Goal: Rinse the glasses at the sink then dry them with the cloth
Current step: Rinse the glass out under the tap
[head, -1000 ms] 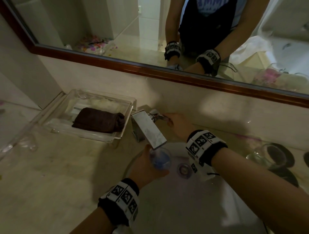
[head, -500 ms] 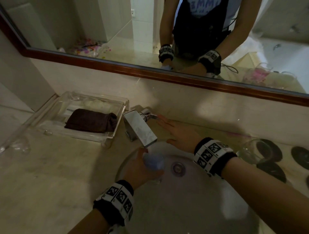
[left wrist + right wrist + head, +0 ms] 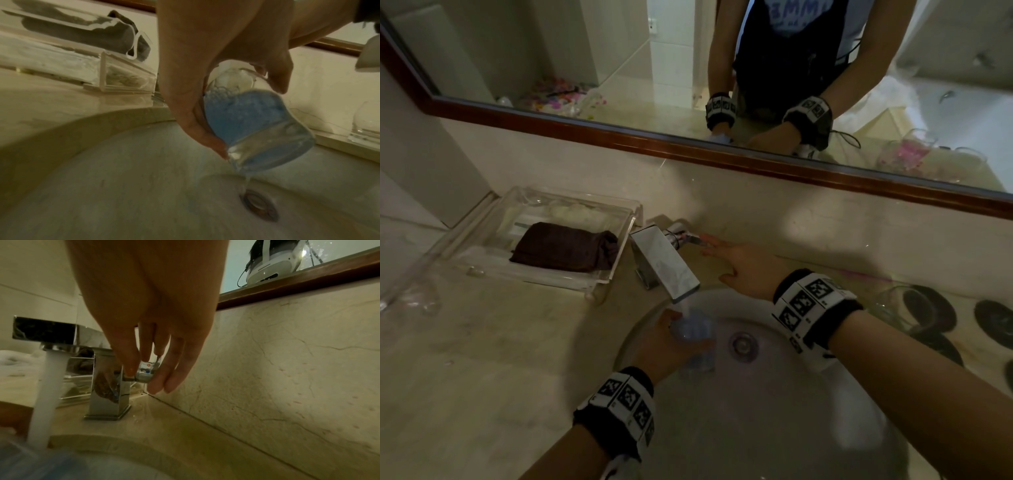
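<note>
My left hand [image 3: 664, 346] [image 3: 205, 65] grips a clear glass [image 3: 693, 334] [image 3: 252, 123] holding blue, bubbly liquid, tilted over the sink [image 3: 774, 428] [image 3: 144, 186]. The glass sits under the square chrome spout [image 3: 664, 263] [image 3: 43, 328], and a white stream of water [image 3: 49, 394] runs into it. Liquid dribbles from the glass toward the drain [image 3: 259, 206]. My right hand [image 3: 739, 267] [image 3: 152, 363] reaches to the tap handle [image 3: 688, 237] [image 3: 145, 372], straight fingers touching it. A dark folded cloth [image 3: 566, 246] [image 3: 86, 30] lies in a clear tray [image 3: 599, 209].
Another clear glass [image 3: 900, 308] [image 3: 367, 125] stands right of the sink among dark round coasters [image 3: 996, 320]. A further glass [image 3: 417, 298] is at the far left of the marble counter. The mirror's wooden frame [image 3: 722, 154] runs above the backsplash.
My right hand, curled on the tap handle a second ago, has straightened and drawn back slightly. Water now runs from the spout. The left hand keeps the glass under it.
</note>
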